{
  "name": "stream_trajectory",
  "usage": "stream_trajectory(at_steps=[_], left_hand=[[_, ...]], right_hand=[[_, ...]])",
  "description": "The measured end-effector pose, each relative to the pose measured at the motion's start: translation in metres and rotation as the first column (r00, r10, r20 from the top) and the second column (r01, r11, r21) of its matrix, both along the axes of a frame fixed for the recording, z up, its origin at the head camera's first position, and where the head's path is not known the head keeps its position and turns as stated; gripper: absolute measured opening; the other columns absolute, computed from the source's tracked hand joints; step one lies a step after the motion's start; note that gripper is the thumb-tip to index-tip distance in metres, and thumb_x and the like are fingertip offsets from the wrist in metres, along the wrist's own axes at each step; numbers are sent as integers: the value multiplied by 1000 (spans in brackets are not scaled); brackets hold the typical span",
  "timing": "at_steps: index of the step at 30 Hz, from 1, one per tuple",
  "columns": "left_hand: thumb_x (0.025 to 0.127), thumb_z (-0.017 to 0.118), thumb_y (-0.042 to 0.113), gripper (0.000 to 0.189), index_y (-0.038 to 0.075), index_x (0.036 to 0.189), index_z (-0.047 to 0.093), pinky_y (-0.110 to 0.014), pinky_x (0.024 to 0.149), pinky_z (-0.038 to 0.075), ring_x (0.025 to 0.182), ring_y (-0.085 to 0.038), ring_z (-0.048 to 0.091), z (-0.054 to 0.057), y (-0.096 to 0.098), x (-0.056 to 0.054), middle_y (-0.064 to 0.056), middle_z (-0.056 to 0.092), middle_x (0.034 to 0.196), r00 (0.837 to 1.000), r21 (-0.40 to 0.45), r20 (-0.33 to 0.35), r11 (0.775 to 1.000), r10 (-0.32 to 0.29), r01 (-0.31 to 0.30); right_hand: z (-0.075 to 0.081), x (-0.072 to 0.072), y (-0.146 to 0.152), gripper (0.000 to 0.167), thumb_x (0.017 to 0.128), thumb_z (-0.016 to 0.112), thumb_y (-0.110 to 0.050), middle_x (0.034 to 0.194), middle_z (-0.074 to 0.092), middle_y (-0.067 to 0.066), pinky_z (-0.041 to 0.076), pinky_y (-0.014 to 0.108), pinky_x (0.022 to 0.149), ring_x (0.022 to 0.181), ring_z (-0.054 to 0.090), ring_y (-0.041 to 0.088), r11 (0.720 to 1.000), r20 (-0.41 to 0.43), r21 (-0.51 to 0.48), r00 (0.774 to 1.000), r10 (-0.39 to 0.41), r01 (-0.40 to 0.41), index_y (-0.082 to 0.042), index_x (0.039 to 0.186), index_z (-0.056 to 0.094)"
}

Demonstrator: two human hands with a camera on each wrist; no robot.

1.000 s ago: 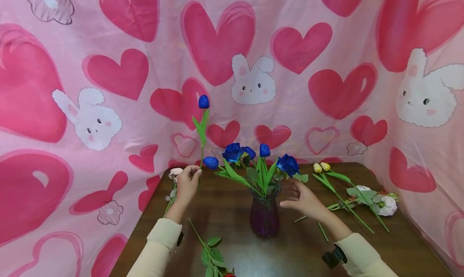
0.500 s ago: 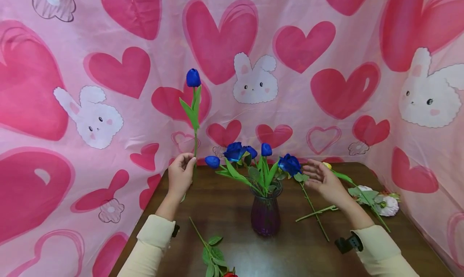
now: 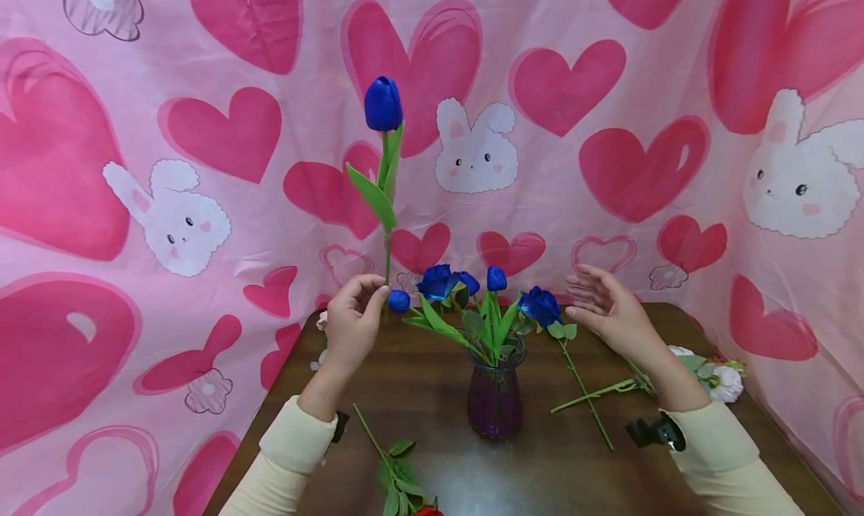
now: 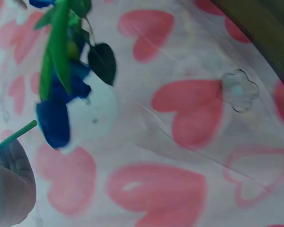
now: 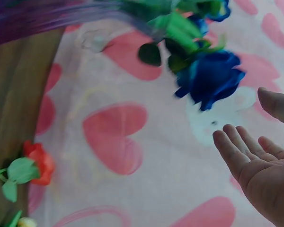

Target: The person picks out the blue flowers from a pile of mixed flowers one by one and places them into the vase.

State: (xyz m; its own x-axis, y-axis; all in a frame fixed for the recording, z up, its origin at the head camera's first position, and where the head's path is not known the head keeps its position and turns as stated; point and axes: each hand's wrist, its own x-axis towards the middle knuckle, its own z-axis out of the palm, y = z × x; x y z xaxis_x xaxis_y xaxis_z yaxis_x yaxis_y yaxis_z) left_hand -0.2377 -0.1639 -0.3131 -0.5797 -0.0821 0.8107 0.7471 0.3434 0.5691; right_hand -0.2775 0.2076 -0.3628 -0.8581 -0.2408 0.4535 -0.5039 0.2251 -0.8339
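My left hand point(image 3: 354, 321) pinches the green stem of a blue tulip point(image 3: 383, 105), which stands upright high over the table's left side. The stem's lower end point(image 4: 20, 133) pokes out past the fingers in the left wrist view. Several blue flowers fill a purple glass vase point(image 3: 495, 403) at the middle; one blue tulip point(image 3: 399, 301) leans left, close beside my left hand. Raised to the right of the vase, my right hand point(image 3: 617, 313) holds nothing, its fingers spread near a blue rose point(image 3: 540, 306). The right wrist view shows that palm point(image 5: 262, 177) below the rose.
On the brown table point(image 3: 540, 475), a red rose point(image 3: 428, 511) with a leafy stem lies at the front. White flowers point(image 3: 725, 383) and crossed stems point(image 3: 586, 392) lie at right, partly behind my right arm. A pale pink flower point(image 3: 322, 321) lies at the far left edge.
My left hand has raised the blue tulip and brought it nearer, first leftward, then back right. My right hand has moved right and up, away from the vase, and now covers the yellow tulips.
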Motion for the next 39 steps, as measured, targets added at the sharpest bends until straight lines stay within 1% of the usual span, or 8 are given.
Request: stream_trajectory(at_steps=[5,9,12,16,24,27,31,39], left_hand=[[83,65,-17,6,-14,88,62,-15,56,46,64,-12,55,0,20,8,-23,64,79,996,-46,-19,995,-85,84],[82,66,-18,8,-13,87,63,-22,58,50,68,-19,58,-7,36,12,-22,64,82,989,-105,-11,984,-145,143],[82,65,-18,9,-12,88,63,-26,59,52,70,-25,58,-13,47,14,-22,64,83,979,-123,20,971,-205,206],[84,64,-17,8,-12,89,63,-27,65,53,72,-29,59,-21,59,14,-22,63,83,960,-120,63,953,-271,277],[85,63,-16,10,-9,93,64,-30,65,54,72,-28,57,-32,81,18,-18,64,85,936,-125,131,931,-326,342],[86,64,-13,11,-8,95,64,-30,66,54,74,-27,57,-47,87,10,-19,64,87,928,-125,144,924,-344,362],[88,65,-8,10,-4,98,65,-29,68,54,76,-20,57,-69,91,-1,-14,66,90,916,-125,175,915,-360,384],[89,66,-4,10,0,99,66,-26,64,52,73,-14,54,-80,96,-3,-3,65,89,912,-128,185,911,-367,393]], right_hand=[[12,7,-10,65,90,65,4,135,50,22,47,19,90,111,58,3,997,-44,-46,997,60,-62,1,146,32],[21,14,-21,61,90,64,7,132,55,8,47,22,91,113,59,7,992,-83,-68,992,100,-106,2,144,35],[26,21,-30,56,90,63,8,127,59,1,48,23,91,112,61,13,989,-111,-86,987,114,-123,2,141,41],[31,30,-43,47,89,64,9,120,64,4,50,24,88,109,63,19,985,-134,-111,984,119,-134,5,133,50],[31,41,-65,36,88,66,8,115,65,22,53,29,83,105,65,19,976,-149,-111,974,171,-188,6,123,58],[29,43,-71,35,87,65,11,111,65,25,54,30,81,101,67,18,972,-154,-134,973,171,-192,8,121,59],[27,44,-76,29,87,65,9,108,69,16,56,30,78,95,68,21,979,-155,-135,979,132,-154,6,116,63],[25,47,-78,18,89,66,5,98,71,12,56,30,76,88,69,25,984,-149,-151,987,68,-90,5,107,68]])
